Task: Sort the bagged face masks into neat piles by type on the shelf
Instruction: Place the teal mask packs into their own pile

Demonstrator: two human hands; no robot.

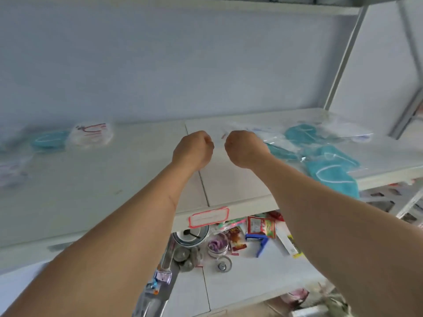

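My left hand (193, 148) hovers over the middle of the white shelf (128, 179), fingers curled into a fist with nothing seen in it. Just to its right, my right hand (245, 148) is curled at the near edge of a clear bag with a white mask and red print (238, 129); the fingers are hidden behind the hand. Right of it lies a loose heap of bagged teal masks (329, 161), one hanging over the shelf's front edge. At the far left sit a teal mask (49, 139) and a white bagged mask with red print (91, 133).
A pink-edged label (208, 217) is stuck on the shelf's front edge. The lower shelf (251, 282) holds snack packets, small jars and a bowl. A metal upright (343, 56) rises at the right. More blurred bags (11, 172) lie at the far left.
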